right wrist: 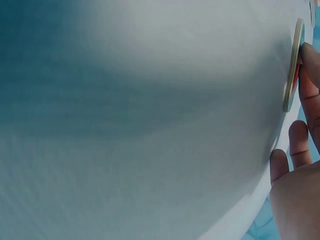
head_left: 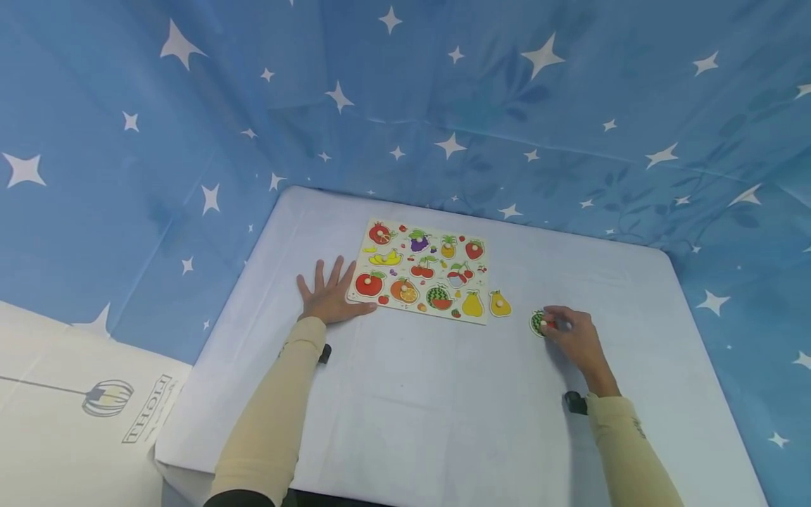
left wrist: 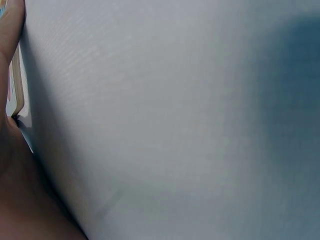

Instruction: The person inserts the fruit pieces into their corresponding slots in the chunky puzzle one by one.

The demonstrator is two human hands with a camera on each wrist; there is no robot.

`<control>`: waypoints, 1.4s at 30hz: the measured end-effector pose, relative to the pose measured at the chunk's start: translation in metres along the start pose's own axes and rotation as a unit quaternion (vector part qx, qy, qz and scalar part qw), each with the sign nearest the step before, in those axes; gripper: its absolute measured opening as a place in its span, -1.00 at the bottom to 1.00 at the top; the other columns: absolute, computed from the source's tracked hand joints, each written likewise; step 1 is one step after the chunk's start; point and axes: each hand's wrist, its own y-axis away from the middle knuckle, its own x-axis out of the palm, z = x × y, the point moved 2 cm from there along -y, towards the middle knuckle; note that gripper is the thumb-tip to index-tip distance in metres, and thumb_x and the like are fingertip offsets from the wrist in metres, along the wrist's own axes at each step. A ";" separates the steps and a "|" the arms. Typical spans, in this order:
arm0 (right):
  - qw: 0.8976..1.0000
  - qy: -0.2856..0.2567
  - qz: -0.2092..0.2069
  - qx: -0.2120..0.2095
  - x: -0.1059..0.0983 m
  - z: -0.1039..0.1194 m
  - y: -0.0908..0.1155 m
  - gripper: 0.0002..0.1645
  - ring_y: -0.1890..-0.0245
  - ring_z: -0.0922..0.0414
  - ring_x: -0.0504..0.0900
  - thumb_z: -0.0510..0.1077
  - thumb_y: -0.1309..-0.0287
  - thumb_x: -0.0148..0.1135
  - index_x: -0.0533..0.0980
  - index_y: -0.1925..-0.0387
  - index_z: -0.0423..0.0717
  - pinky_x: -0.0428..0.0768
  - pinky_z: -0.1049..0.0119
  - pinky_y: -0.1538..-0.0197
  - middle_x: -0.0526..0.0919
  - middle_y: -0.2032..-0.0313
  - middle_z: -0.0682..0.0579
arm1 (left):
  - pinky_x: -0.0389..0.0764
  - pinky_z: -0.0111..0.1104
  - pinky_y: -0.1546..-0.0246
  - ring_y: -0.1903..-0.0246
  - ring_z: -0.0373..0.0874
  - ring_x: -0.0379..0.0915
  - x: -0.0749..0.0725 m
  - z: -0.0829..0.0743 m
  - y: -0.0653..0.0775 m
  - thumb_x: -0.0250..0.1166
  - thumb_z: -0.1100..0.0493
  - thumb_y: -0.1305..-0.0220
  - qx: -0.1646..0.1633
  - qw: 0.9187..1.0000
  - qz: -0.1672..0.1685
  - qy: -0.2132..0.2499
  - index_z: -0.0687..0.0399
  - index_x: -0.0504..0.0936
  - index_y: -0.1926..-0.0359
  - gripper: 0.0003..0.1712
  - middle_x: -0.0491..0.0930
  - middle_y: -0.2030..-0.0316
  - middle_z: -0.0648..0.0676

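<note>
My left hand point(head_left: 329, 299) lies spread on the table, its thumb and fingers at the lower left corner of a fruit puzzle board point(head_left: 412, 306). In the left wrist view, a corner of the board shows beside the hand. My right hand point(head_left: 578, 338) pinches a round watermelon puzzle piece point(head_left: 537, 323) to the right of the board. The edge of that piece point(right wrist: 294, 67) shows at the fingertips in the right wrist view. Between board and right hand, a yellow pear piece point(head_left: 500, 304) with a knob lies next to the board's right edge.
A white cloth covers the table point(head_left: 405, 415). Blue curtain point(head_left: 405, 91) with white stars hangs behind and at the sides. A cream box or panel point(head_left: 63, 436) with a lamp drawing stands at the left. Several fruit pictures, some with knobs, fill the board.
</note>
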 end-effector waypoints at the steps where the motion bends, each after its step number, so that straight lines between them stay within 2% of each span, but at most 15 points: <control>1: 1.000 0.001 -0.001 0.003 0.001 -0.001 -0.001 -0.53 -0.36 -0.41 0.44 -0.42 -0.27 0.44 0.59 -0.19 -0.45 0.24 -0.46 -0.41 0.73 0.03 -0.37 | -0.67 0.44 -0.38 -0.63 0.28 -0.78 0.002 0.002 -0.001 0.29 -0.62 -0.16 0.002 1.000 -0.002 -0.002 -0.22 -0.21 -0.77 0.41 -0.46 -0.73 0.06; 5: 1.000 0.001 -0.003 0.012 0.003 -0.002 -0.002 -0.56 -0.31 -0.37 0.49 -0.42 -0.27 0.43 0.61 -0.17 -0.47 0.33 -0.42 -0.37 0.73 0.04 -0.36 | -0.68 0.45 -0.37 -0.63 0.29 -0.77 0.006 0.007 -0.006 0.28 -0.65 -0.14 0.008 1.000 -0.010 -0.002 -0.22 -0.20 -0.77 0.42 -0.46 -0.73 0.06; 12: 0.999 -0.004 -0.012 0.031 0.005 0.000 -0.001 -0.58 -0.21 -0.28 0.51 -0.41 -0.30 0.41 0.61 -0.16 -0.48 0.44 -0.30 -0.28 0.70 0.03 -0.35 | -0.68 0.43 -0.38 -0.62 0.26 -0.80 0.003 0.003 -0.004 0.30 -0.62 -0.16 -0.002 1.000 0.001 -0.004 -0.24 -0.23 -0.77 0.41 -0.48 -0.73 0.03; 18: 0.999 -0.002 -0.025 0.028 0.008 0.004 -0.001 -0.61 -0.15 -0.20 0.53 -0.39 -0.35 0.40 0.62 -0.16 -0.46 0.52 -0.11 -0.14 0.69 0.05 -0.29 | -0.69 0.43 -0.38 -0.62 0.27 -0.80 0.003 0.002 -0.003 0.31 -0.58 -0.17 -0.004 1.000 0.003 -0.002 -0.23 -0.23 -0.77 0.40 -0.47 -0.73 0.05; 22: 0.999 -0.003 -0.030 0.026 0.009 0.007 -0.002 -0.61 -0.14 -0.16 0.50 -0.37 -0.36 0.39 0.61 -0.17 -0.44 0.51 -0.04 -0.09 0.68 0.06 -0.25 | -0.72 0.42 -0.37 -0.62 0.27 -0.81 0.005 0.003 -0.003 0.30 -0.58 -0.17 -0.001 1.000 -0.001 0.003 -0.23 -0.21 -0.77 0.39 -0.46 -0.73 0.05; 28: 0.998 -0.002 -0.032 0.045 0.009 0.008 -0.006 -0.60 -0.19 -0.19 0.40 -0.32 -0.40 0.37 0.59 -0.20 -0.41 0.43 -0.17 -0.19 0.66 0.03 -0.26 | -0.73 0.42 -0.37 -0.62 0.25 -0.82 0.005 0.004 -0.005 0.30 -0.60 -0.16 0.006 1.000 -0.004 0.013 -0.23 -0.22 -0.77 0.40 -0.48 -0.73 0.04; 30: 0.998 -0.005 -0.031 0.045 0.009 0.008 -0.007 -0.60 -0.18 -0.20 0.42 -0.31 -0.41 0.36 0.59 -0.20 -0.41 0.45 -0.17 -0.16 0.66 0.03 -0.26 | -0.72 0.42 -0.37 -0.62 0.25 -0.82 0.006 0.004 -0.005 0.30 -0.61 -0.15 0.007 1.000 -0.004 0.011 -0.24 -0.23 -0.77 0.40 -0.49 -0.73 0.03; 36: 0.999 -0.011 -0.026 0.037 0.009 0.010 -0.011 -0.61 -0.16 -0.17 0.47 -0.32 -0.41 0.34 0.59 -0.19 -0.40 0.47 0.01 -0.05 0.66 0.01 -0.25 | -0.71 0.42 -0.37 -0.62 0.26 -0.80 0.008 0.006 -0.007 0.29 -0.61 -0.16 0.007 1.000 -0.008 0.001 -0.24 -0.22 -0.77 0.40 -0.48 -0.73 0.03; 42: 0.998 -0.015 -0.029 0.044 0.011 0.016 -0.013 -0.61 -0.17 -0.16 0.34 -0.31 -0.41 0.35 0.59 -0.19 -0.39 0.44 0.03 -0.05 0.59 -0.05 -0.27 | -0.71 0.42 -0.38 -0.62 0.27 -0.79 0.006 0.005 -0.006 0.30 -0.59 -0.17 0.006 1.000 -0.006 0.003 -0.21 -0.22 -0.77 0.40 -0.47 -0.73 0.05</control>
